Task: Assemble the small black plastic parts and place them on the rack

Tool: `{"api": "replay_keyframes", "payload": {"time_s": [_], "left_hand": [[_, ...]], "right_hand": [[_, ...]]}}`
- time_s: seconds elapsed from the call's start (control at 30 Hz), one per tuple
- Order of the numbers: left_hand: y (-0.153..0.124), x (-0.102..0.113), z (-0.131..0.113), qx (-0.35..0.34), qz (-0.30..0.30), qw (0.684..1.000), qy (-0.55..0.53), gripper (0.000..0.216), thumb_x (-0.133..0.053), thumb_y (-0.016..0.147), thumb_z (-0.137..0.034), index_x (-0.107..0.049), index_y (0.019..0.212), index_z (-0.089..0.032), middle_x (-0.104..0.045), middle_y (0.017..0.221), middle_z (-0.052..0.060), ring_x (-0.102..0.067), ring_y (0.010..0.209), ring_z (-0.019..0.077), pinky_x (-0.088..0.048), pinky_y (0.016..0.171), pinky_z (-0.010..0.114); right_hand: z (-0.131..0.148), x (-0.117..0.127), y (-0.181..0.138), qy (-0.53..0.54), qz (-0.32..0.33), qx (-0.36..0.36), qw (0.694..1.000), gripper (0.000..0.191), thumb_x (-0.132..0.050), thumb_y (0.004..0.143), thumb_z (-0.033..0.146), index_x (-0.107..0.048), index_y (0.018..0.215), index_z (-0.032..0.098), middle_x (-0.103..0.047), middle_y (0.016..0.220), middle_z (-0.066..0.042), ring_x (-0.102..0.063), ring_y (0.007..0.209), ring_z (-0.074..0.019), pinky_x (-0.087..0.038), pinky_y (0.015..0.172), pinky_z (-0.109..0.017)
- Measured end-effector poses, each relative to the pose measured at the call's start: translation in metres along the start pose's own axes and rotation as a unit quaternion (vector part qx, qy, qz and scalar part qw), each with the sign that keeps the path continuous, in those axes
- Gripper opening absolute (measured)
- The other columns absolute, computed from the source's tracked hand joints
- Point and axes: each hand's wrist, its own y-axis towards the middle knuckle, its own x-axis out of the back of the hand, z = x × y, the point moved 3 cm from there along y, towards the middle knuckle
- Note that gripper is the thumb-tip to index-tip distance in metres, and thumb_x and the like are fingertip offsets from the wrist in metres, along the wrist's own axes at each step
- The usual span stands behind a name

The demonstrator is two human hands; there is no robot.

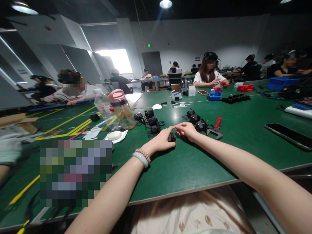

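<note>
In a dim, pale-walled room (190,35), a broad green desk (209,169) is strewn with loose items. Over its surface, the left hand (162,139) is curled around a small black part (172,137), which is thus held nearest that hand and just to the left of the right hand (188,130). The right fingertips are bunched beside the left ones; whether anything is pinched there cannot be told. The part's long axis is hidden by fingers.
</note>
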Motion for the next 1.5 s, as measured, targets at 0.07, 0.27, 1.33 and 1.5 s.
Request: {"api": "replay_keyframes", "payload": {"time_s": [0.07, 0.27, 1.33, 1.5], "left_hand": [[-0.0002, 0.0002, -0.0002, 0.001, -0.001, 1.0, -0.002, 0.07, -0.055, 0.059, -0.023, -0.027, 0.123, -0.019, -0.047, 0.11, 0.007, -0.043, 0.102, 0.0214, -0.033, 0.088, 0.034], [-0.0005, 0.0007, -0.0003, 0.004, -0.001, 1.0, -0.004, 0.07, -0.055, 0.058, -0.022, -0.028, 0.123, -0.019, -0.048, 0.109, 0.007, -0.044, 0.101, 0.021, -0.033, 0.088, 0.034], [-0.0012, 0.0037, -0.0079, 0.013, 0.0, 1.0, -0.017, 0.068, -0.054, 0.058, -0.021, -0.03, 0.121, -0.016, -0.049, 0.106, 0.008, -0.049, 0.092, 0.0193, -0.037, 0.082, 0.032], [-0.001, 0.0036, -0.0063, 0.004, -0.002, 1.0, -0.011, 0.068, -0.054, 0.058, -0.021, -0.029, 0.122, -0.018, -0.049, 0.106, 0.007, -0.048, 0.092, 0.0195, -0.037, 0.081, 0.032]], "right_hand": [[0.0, 0.0001, -0.0002, 0.002, 0.001, -0.001, 1.0, 0.013, -0.062, 0.058, 0.02, -0.057, 0.064, 0.01, -0.054, 0.049, 0.0, -0.049, 0.042, -0.0072, -0.04, 0.041, -0.019], [0.0009, -0.0002, -0.0018, 0.01, 0.005, -0.004, 1.0, 0.015, -0.062, 0.057, 0.022, -0.057, 0.065, 0.01, -0.055, 0.053, 0.0, -0.049, 0.042, -0.0065, -0.04, 0.041, -0.019], [-0.0006, 0.0008, -0.0009, -0.013, 0.017, 0.02, 1.0, 0.024, -0.063, 0.054, 0.031, -0.055, 0.066, 0.012, -0.053, 0.054, 0.001, -0.047, 0.043, -0.0063, -0.035, 0.041, -0.018], [0.0002, -0.0001, -0.0013, -0.016, 0.016, 0.019, 1.0, 0.021, -0.062, 0.056, 0.028, -0.054, 0.066, 0.012, -0.053, 0.054, 0.002, -0.048, 0.043, -0.0061, -0.036, 0.04, -0.018]]}}
